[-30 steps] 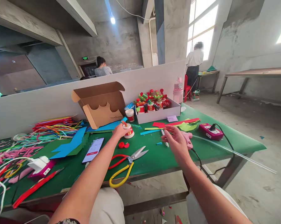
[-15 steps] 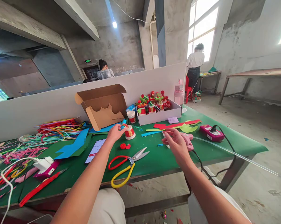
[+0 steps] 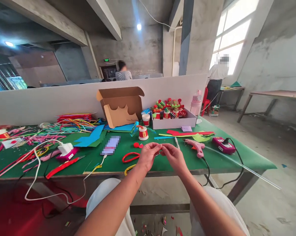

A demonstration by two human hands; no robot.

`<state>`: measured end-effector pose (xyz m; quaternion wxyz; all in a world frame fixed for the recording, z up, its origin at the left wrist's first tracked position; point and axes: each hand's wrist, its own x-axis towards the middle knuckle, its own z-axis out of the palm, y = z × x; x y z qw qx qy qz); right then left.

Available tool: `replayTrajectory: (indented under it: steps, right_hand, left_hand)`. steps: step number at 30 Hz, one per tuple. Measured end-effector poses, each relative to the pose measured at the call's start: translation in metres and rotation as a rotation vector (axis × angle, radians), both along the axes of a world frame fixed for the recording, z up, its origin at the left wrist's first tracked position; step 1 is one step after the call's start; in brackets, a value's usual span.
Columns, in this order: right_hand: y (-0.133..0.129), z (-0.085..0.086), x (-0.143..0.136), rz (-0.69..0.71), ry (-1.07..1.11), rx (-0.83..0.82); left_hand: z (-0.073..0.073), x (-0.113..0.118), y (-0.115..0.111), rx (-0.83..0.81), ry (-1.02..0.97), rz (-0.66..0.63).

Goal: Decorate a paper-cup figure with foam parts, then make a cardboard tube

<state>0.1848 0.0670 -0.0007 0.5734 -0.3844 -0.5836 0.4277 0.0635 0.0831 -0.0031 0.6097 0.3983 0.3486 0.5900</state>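
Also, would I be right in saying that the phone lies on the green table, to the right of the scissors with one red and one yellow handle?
Not quite: the phone lies to the left of the scissors, as the head view shows. It does lie on the green table, and the handles are one red, one yellow.

Phone [image 3: 111, 145] w/ lit screen lies on L side of the green tabletop, white cable [image 3: 37, 170] looping nr the front edge, magenta power block [image 3: 67, 154] w/ white plug further L. Pink bottle [image 3: 195, 102] stands by R end of white partition [image 3: 64, 101]. In bkgd: person in striped top [image 3: 123, 74] beyond partition, person in white top [image 3: 218, 73] nr red chair [image 3: 206, 101] & bright window [image 3: 233, 36], bare-topped table [image 3: 279, 94] far R.
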Motion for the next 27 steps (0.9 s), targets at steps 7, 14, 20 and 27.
replayTrajectory:
  steps: [7, 14, 20, 27]
  right_hand:
    - [-0.003, -0.006, -0.001, 0.015, -0.025, 0.029]
    - [-0.005, -0.002, -0.007, -0.132, -0.185, 0.171]
    - [0.0, -0.003, -0.002, -0.19, -0.057, 0.093]
    - [0.002, 0.0, 0.013, -0.267, -0.041, -0.021]
  left_hand:
    - [-0.004, -0.01, -0.006, -0.038, -0.065, -0.014]
    - [-0.006, -0.013, -0.009, -0.04, -0.061, -0.046]
    - [-0.007, -0.013, -0.014, -0.038, -0.053, -0.094]
    - [0.033, -0.109, 0.053, 0.176, 0.911, 0.482]
